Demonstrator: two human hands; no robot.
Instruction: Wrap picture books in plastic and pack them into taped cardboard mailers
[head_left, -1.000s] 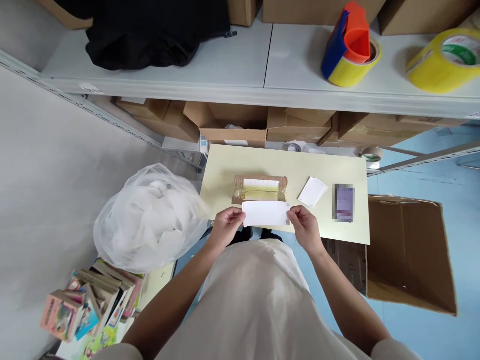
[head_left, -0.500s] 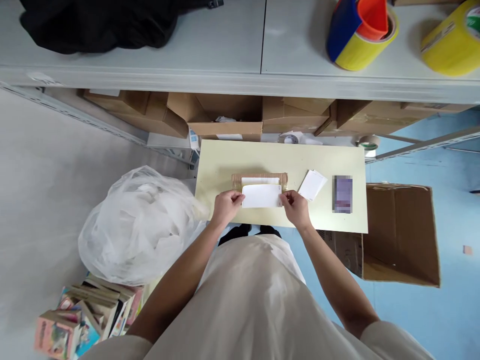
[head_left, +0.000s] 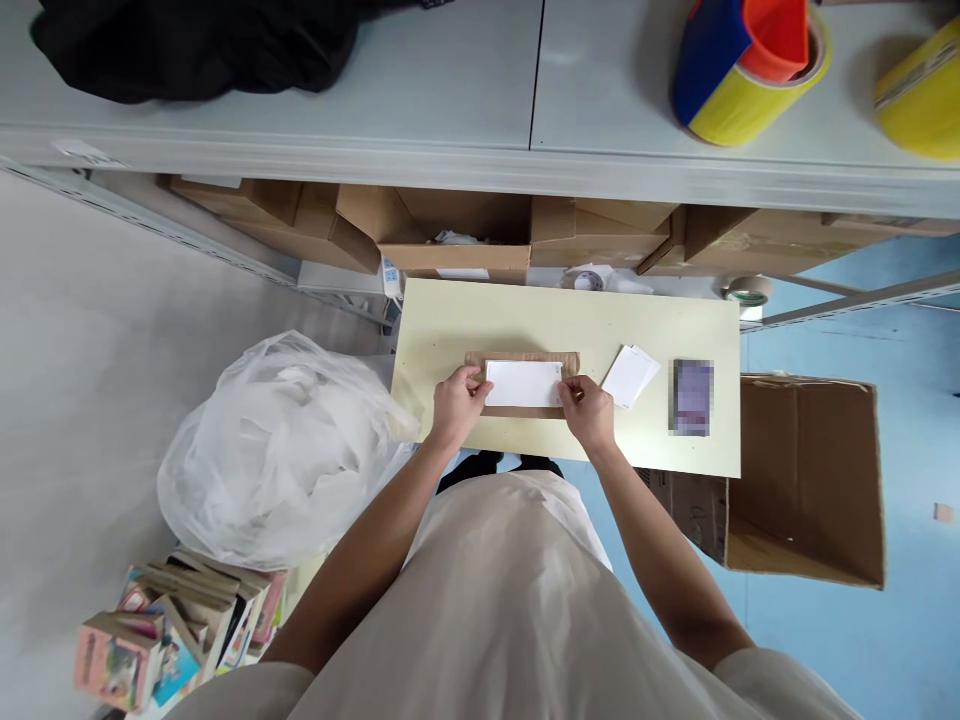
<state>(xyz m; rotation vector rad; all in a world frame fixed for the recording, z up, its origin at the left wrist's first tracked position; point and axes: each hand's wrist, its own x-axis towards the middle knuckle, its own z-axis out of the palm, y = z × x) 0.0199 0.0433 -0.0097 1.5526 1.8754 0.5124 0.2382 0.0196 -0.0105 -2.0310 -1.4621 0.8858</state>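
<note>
A blank white paper label [head_left: 523, 384] lies flat over a narrow brown cardboard package [head_left: 551, 357] on the small table. My left hand [head_left: 457, 405] pinches the label's left end between thumb and finger. Its right end is pinched by my right hand [head_left: 589, 410]. Cardboard shows above and below the label; whether the label is stuck down, I cannot tell. Just right of my right hand rests a small stack of white slips [head_left: 631, 376]. Farther right is a purple rectangular thing [head_left: 691, 398], blurred by pixelation.
The pale yellow table [head_left: 450, 310] stands below a grey shelf [head_left: 450, 100] carrying yellow tape rolls [head_left: 720, 110]. Cardboard boxes [head_left: 457, 258] line the back. An open carton [head_left: 806, 480] is at right; a white plastic bag [head_left: 277, 460] and stacked books [head_left: 187, 630] are at left.
The label has moved slightly away from me, from the package's near side to on top of it, covering the white patch there. Both hands still grip its ends.
</note>
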